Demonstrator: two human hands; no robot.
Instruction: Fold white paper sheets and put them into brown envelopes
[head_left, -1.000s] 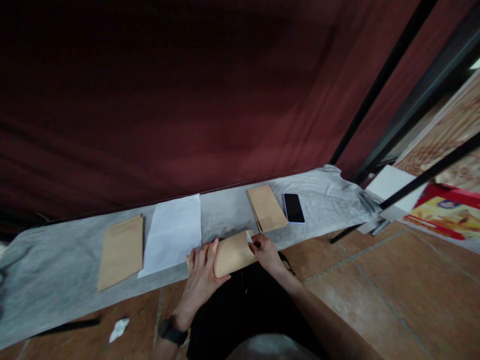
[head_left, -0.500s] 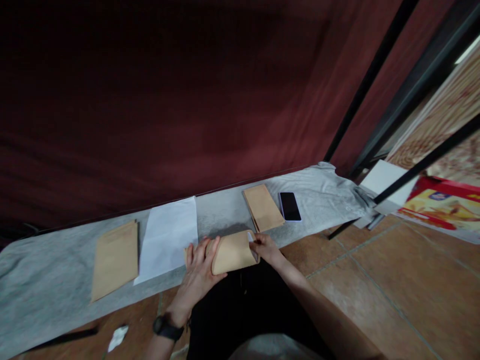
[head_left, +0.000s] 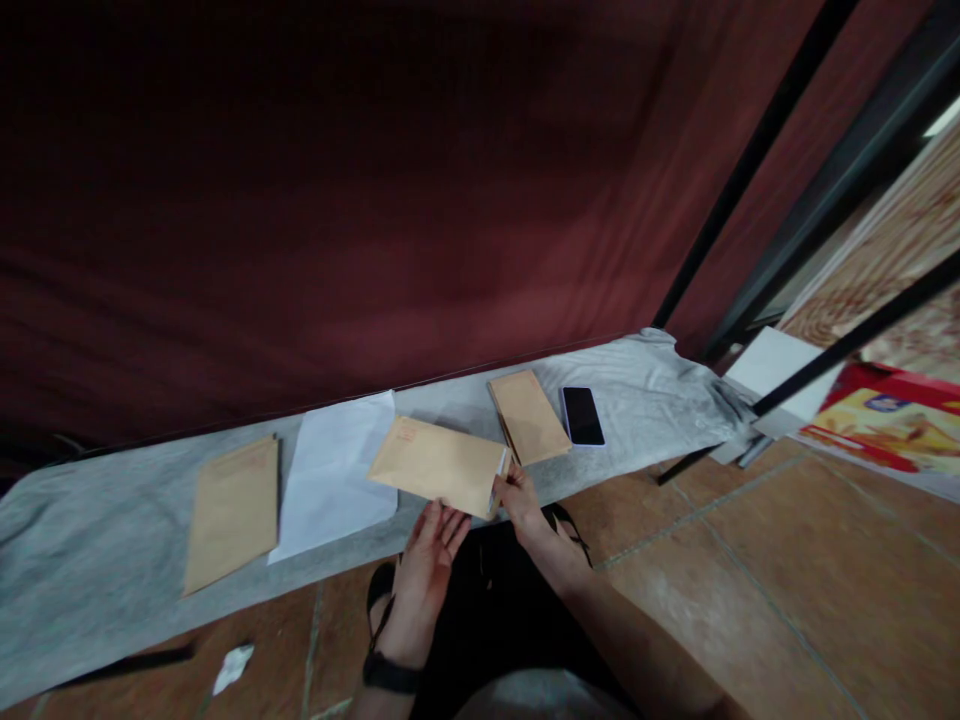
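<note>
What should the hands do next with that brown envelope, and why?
Probably bring the left hand up to steady the brown envelope: only the right hand pinches it, at one end, while the left hangs open just below.

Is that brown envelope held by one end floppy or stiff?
Probably fairly stiff: the brown envelope, pinched at one end by the right hand, juts out nearly flat. Likely light, since fingertips alone carry it. Smooth paper may slide on the grey cloth.

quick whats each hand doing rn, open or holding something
left hand: open, fingers straight, holding nothing, at the near edge of the brown envelope.
right hand: closed, pinching the right end of the brown envelope.
</note>
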